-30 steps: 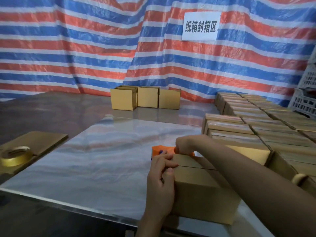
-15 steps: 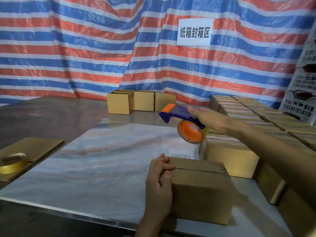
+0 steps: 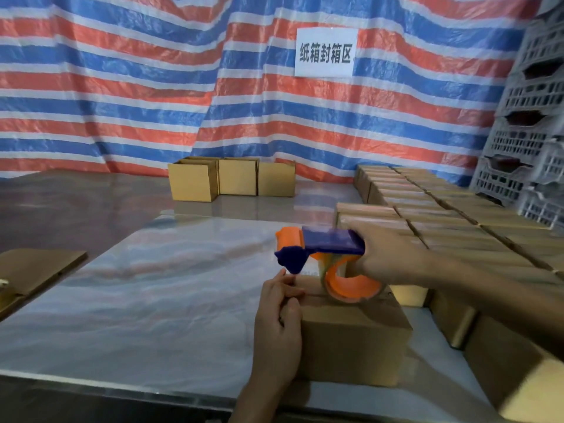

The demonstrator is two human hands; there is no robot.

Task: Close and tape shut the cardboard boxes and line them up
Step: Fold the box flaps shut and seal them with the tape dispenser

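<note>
Head view: the box (image 3: pixel 351 337) sits near the table (image 3: pixel 152 285) front edge; the left hand (image 3: pixel 279 325) grips its end, steadying it; the right hand (image 3: pixel 387 254) grasps the tape dispenser (image 3: pixel 323 248) over its seam, seemingly to tape.

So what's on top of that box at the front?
An orange-and-blue tape dispenser, gripped by the right hand, is over the box; the left hand holds its left edge. The closed top hides whatever is inside.

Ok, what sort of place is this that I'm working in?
Most likely a makeshift carton-sealing station in a warehouse or workshop. A white sign on the striped tarpaulin reads carton sealing area in Chinese, rows of closed cardboard boxes line the right side, and the right hand grips a tape dispenser.
</note>
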